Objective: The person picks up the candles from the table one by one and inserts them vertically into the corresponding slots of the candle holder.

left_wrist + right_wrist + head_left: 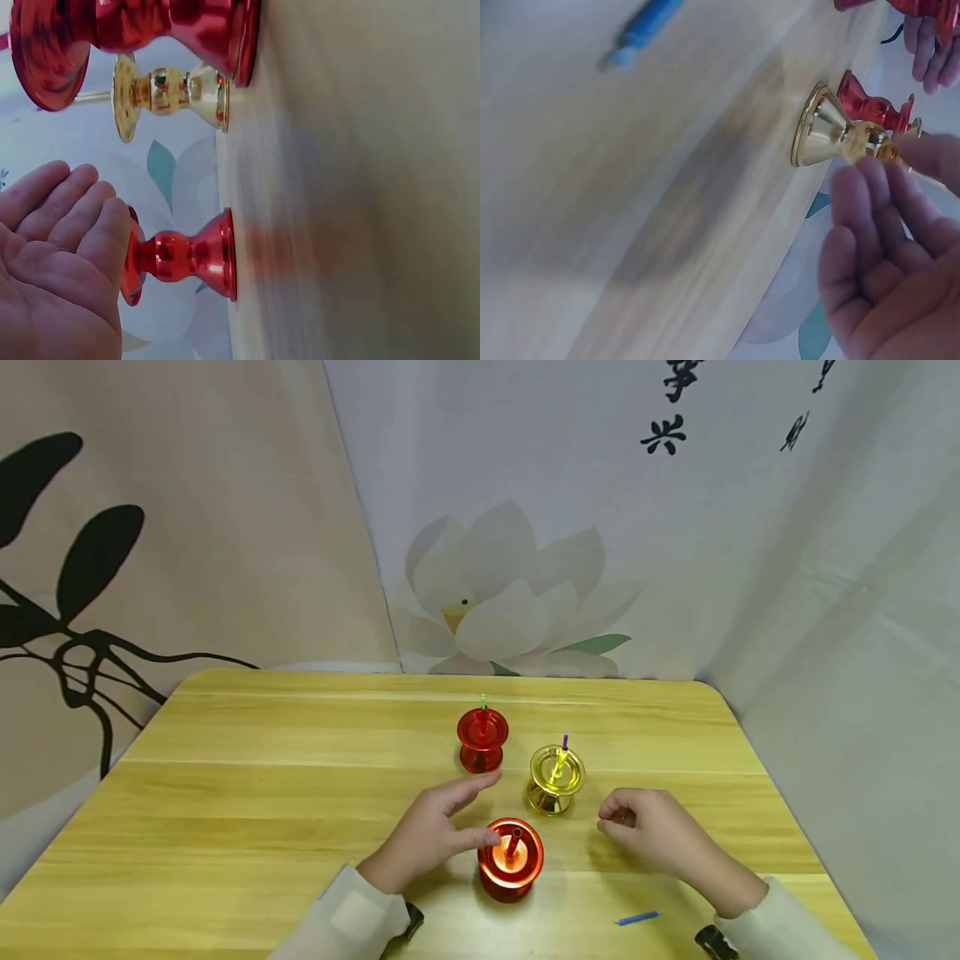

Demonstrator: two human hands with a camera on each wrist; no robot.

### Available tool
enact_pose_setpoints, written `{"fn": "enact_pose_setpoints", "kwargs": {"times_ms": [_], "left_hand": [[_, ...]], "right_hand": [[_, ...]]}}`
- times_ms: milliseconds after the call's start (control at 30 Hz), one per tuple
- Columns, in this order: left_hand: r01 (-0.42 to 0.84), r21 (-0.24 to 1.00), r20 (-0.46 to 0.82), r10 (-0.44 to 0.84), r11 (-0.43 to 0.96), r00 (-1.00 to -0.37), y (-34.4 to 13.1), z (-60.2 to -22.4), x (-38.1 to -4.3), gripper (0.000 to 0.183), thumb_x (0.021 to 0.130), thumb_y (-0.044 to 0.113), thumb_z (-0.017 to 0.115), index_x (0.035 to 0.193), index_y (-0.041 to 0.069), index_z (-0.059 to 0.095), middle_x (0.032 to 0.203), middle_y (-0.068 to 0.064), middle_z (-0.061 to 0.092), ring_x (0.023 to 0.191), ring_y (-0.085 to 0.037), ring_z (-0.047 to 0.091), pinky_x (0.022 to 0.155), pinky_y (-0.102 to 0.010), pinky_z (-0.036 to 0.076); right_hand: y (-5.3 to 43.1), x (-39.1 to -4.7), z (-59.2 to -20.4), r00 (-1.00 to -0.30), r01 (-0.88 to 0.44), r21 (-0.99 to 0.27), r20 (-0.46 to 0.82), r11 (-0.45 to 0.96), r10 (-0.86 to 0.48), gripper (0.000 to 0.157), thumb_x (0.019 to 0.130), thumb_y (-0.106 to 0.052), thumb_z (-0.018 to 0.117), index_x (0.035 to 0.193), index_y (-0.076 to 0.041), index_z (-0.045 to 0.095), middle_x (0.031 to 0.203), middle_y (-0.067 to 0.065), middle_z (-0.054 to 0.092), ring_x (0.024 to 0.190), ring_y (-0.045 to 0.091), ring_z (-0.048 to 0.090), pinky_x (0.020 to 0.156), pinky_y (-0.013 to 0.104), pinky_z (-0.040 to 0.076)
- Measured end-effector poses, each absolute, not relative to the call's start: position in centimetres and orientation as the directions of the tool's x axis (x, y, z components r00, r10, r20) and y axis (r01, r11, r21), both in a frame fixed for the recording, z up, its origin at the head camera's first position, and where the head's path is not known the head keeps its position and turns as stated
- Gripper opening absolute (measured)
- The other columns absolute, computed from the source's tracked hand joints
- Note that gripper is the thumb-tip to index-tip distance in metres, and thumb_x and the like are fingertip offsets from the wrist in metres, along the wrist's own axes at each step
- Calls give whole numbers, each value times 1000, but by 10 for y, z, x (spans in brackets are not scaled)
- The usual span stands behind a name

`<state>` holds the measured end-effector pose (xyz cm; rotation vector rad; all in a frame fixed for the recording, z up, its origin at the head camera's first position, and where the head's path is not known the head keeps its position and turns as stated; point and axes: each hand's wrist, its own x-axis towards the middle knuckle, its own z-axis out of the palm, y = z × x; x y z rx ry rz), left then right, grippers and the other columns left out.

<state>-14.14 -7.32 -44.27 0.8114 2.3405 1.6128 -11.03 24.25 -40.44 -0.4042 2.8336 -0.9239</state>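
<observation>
Three metallic candle holders stand upright on the table. The front one is a shiny orange-red candle holder (512, 860) with a bare central tube. My left hand (438, 827) is beside it, fingers extended, its thumb tip overlapping the rim in the head view; contact is unclear. Farther back, a red candle holder (480, 752) bears a green candle (483, 702), near my left fingertips. To its right, a gold candle holder (551, 793) carries a purple candle (565, 742). Right of the gold one hovers my right hand (663, 831), fingers loosely bent, nothing visible in them.
A thin blue candle (638, 918) lies on the wooden table (262, 827) near its front, below my right hand. Behind the table hangs a printed cloth backdrop (525, 460), and another pale cloth borders the right side.
</observation>
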Motion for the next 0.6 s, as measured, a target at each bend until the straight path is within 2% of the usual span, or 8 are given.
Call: {"fn": "enact_pose_setpoints", "kwargs": {"times_ms": [133,233,433,600], "left_hand": [[393,863,169,553,317,-816,-75,-440,-133,78,79,38,85,147,16,52,151,3,50,140,-19,45,113,-44,39],[428,831,171,570,355,-804,-74,-439,-128,82,78,43,85,148,18,51,151,7,48,140,-17,44,113,-45,39],[446,804,140,605,392,-784,-73,-440,-123,89,75,52,85,151,23,47,152,11,46,140,-16,44,113,-45,39],[476,784,145,629,397,-764,-72,-443,-119,91,73,51,86,151,25,46,150,10,48,138,-16,45,113,-45,40]], "right_hand": [[252,-103,-409,-924,-255,-567,-94,783,-369,6,89,-15,74,86,-17,70,75,-15,62,68,-1,54,60,23,50],[260,-96,-410,-894,-272,-549,-160,791,-419,4,87,-13,73,87,-16,70,76,-16,60,68,-1,53,61,23,49],[269,-78,-413,-838,-287,-452,-310,845,-450,21,75,-8,80,80,-20,64,72,-13,52,64,5,44,56,25,41],[266,-66,-422,-838,-367,-394,-254,843,-484,26,72,-6,81,70,-23,61,66,-15,47,58,2,40,50,22,39]]}}
